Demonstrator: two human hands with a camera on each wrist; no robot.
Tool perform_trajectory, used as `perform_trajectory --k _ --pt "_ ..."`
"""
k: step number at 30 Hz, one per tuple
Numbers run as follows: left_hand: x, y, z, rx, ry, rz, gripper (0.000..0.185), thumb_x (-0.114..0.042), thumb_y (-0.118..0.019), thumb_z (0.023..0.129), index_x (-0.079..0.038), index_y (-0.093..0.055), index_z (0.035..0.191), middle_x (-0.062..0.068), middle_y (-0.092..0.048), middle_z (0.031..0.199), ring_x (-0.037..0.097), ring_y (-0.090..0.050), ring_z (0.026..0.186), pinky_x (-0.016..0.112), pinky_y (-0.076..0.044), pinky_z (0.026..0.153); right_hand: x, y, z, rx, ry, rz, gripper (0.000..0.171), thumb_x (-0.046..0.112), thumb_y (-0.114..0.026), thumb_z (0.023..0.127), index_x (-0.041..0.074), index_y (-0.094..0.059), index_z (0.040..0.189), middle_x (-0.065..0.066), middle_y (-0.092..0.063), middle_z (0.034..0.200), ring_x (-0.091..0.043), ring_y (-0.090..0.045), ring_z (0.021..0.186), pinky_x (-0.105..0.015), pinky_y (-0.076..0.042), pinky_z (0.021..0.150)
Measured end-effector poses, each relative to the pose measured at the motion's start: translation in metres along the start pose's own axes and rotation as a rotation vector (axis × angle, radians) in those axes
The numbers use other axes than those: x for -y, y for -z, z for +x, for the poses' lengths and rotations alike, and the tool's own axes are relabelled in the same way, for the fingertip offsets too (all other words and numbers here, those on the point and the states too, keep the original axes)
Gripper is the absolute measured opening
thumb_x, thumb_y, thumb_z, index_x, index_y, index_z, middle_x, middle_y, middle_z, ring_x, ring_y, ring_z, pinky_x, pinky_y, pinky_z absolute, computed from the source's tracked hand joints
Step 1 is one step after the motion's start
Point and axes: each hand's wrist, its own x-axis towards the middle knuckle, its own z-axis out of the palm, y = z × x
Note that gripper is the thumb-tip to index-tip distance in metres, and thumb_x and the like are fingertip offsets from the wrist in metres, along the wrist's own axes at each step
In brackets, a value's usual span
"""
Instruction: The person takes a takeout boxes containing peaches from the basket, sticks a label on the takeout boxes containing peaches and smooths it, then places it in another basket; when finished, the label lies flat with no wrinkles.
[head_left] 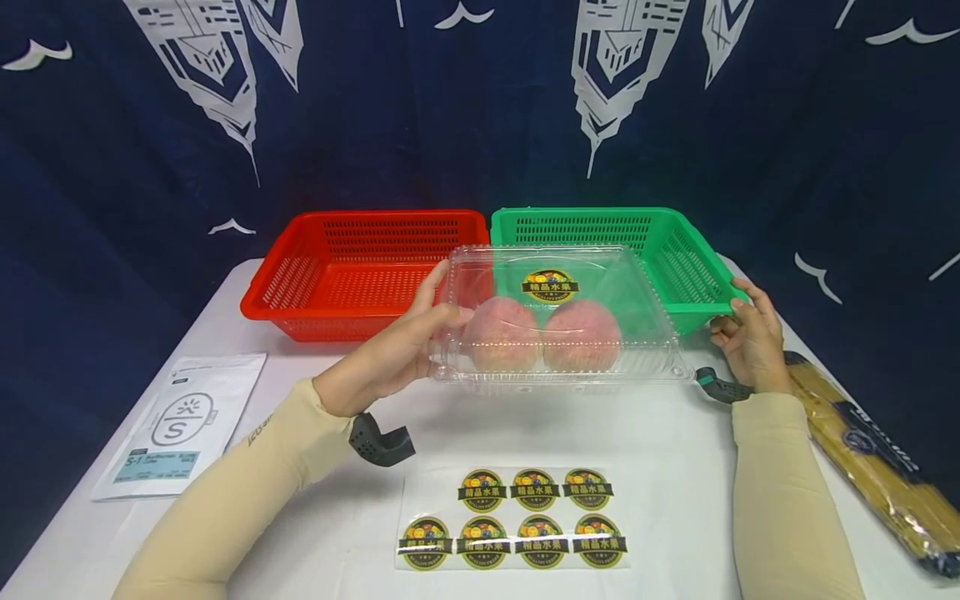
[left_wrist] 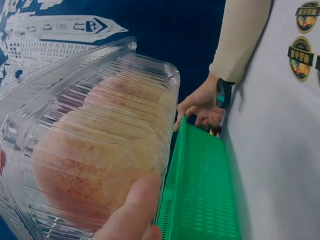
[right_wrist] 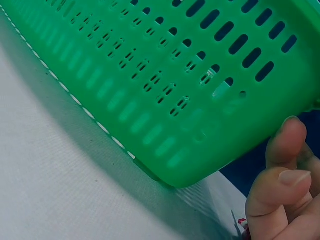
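My left hand (head_left: 397, 346) holds a clear plastic clamshell box (head_left: 607, 279) by its left side, with the thumb (left_wrist: 135, 205) lying along the wall. Two peaches, a left one (head_left: 502, 333) and a right one (head_left: 582, 336), show through the plastic. On the lid is a round fruit sticker (head_left: 550, 286) with a black band. The box is raised and tilted, overlapping the front of a green basket (head_left: 693, 267) in the head view. At that basket's right front corner, my right hand (head_left: 753, 337) grips the rim; some fingertips are hidden.
Left of the green basket stands a red basket (head_left: 292, 312). A sheet of fruit stickers (head_left: 427, 487) lies near the front of the white table. A white pouch (head_left: 183, 425) is at left, and a long pack of noodles (head_left: 862, 450) lies along the right edge.
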Motion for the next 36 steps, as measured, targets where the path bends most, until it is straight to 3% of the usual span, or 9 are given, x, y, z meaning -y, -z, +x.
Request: perform_trajectory --k 9,15,21,29,36 --pt "-0.018 -0.010 0.025 -0.027 0.018 -0.018 0.101 -0.036 -0.060 0.093 -0.046 0.003 0.171 0.011 -0.025 0.171 0.048 -0.041 0.148 0.064 -0.046 0.116 -0.001 -0.001 0.000 -0.020 0.006 -0.015 0.030 0.007 -0.050 0.112 0.020 -0.058 0.138 0.002 -0.072 0.101 -0.011 -0.064 0.070 -0.020 -0.050 0.056" --pt "-0.022 -0.017 0.045 -0.035 -0.014 -0.081 0.099 -0.031 -0.062 0.095 -0.045 -0.002 0.172 -0.002 -0.010 0.178 0.052 -0.043 0.147 0.062 -0.053 0.110 -0.002 -0.002 0.001 -0.040 0.001 0.011 0.029 0.007 -0.053 0.111 0.020 -0.060 0.136 0.001 -0.071 0.112 -0.009 -0.072 0.082 -0.019 -0.055 0.060" --pt "-0.024 -0.022 0.066 -0.072 -0.040 -0.094 0.097 -0.030 -0.065 0.096 -0.044 -0.007 0.172 -0.011 -0.004 0.180 0.051 -0.031 0.154 0.059 -0.056 0.107 -0.001 -0.002 0.000 -0.041 0.000 -0.011 0.030 0.007 -0.053 0.111 0.019 -0.058 0.138 0.002 -0.071 0.097 -0.011 -0.066 0.071 -0.022 -0.051 0.056" --pt "-0.023 -0.028 0.093 -0.119 -0.054 -0.181 0.092 -0.027 -0.064 0.101 -0.043 -0.009 0.173 0.002 -0.019 0.178 0.055 -0.045 0.146 0.060 -0.061 0.097 -0.002 -0.003 -0.001 -0.035 0.009 -0.011 0.030 0.008 -0.053 0.111 0.019 -0.058 0.138 0.002 -0.069 0.092 -0.012 -0.065 0.069 -0.021 -0.051 0.056" --pt "-0.019 -0.033 0.116 -0.154 -0.067 -0.170 0.090 -0.026 -0.065 0.102 -0.041 -0.011 0.173 0.007 -0.026 0.177 0.054 -0.049 0.144 0.061 -0.061 0.097 -0.003 -0.002 -0.002 -0.029 0.018 0.008 0.029 0.008 -0.051 0.111 0.020 -0.060 0.136 0.002 -0.070 0.092 -0.012 -0.066 0.068 -0.021 -0.052 0.055"
